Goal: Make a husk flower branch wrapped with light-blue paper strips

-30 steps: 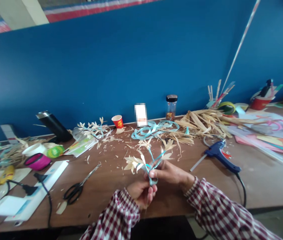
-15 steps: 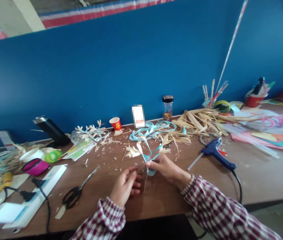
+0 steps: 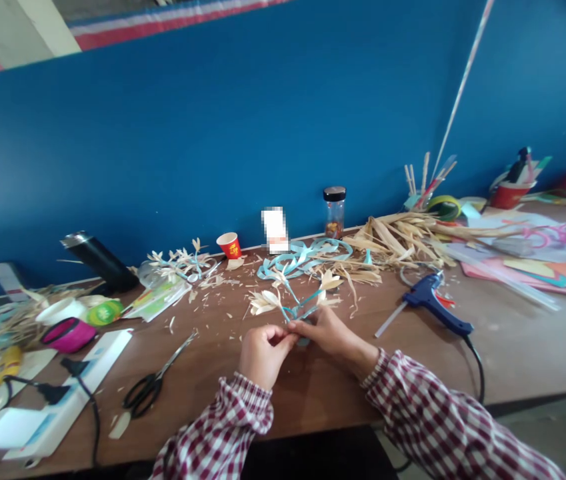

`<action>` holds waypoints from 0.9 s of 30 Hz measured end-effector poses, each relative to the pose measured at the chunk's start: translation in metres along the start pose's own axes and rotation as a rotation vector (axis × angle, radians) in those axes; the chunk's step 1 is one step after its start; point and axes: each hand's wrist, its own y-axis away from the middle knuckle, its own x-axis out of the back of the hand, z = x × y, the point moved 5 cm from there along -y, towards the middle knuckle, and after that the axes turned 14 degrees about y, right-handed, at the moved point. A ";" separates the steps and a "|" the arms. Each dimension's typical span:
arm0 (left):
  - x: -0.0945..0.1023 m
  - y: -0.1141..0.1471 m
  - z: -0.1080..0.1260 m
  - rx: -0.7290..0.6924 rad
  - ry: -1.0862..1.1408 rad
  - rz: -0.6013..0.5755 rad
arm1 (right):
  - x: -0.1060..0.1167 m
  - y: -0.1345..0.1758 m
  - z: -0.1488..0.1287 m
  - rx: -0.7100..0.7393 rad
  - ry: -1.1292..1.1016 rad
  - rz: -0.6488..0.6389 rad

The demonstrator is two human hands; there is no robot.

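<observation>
Both hands meet at the base of a small flower spray [image 3: 287, 288], which has cream husk-like blossoms on stems wrapped in light blue tape. My right hand [image 3: 330, 333] pinches the gathered stems between thumb and fingers. My left hand [image 3: 265, 353] is closed, with its thumb and fingertips at the lower end of the stems, touching the right thumb. The exact bit in the left fingers is hidden. A little blue tape shows below the right fingers. Behind the spray lies a loose coil of light blue ribbon [image 3: 303, 257].
Black-handled scissors [image 3: 145, 393] and a white power strip [image 3: 77, 393] lie on the left. A blue glue gun [image 3: 435, 303] rests on the right, with dry husks [image 3: 397, 233] behind it. A red paper cup [image 3: 230, 245] and lidded jar [image 3: 335, 213] stand near the blue partition.
My left hand has moved up and right from beside the stems and closed at their base. My right hand keeps its hold. The view has shifted slightly.
</observation>
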 end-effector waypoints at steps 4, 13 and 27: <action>-0.001 0.002 0.004 -0.069 -0.060 -0.035 | 0.000 0.000 0.002 0.011 0.010 0.020; -0.011 0.001 -0.011 0.225 0.360 -0.169 | -0.004 0.000 -0.002 0.067 -0.088 -0.088; -0.014 0.010 -0.029 0.616 0.894 -0.152 | -0.007 0.003 -0.003 0.036 -0.157 -0.185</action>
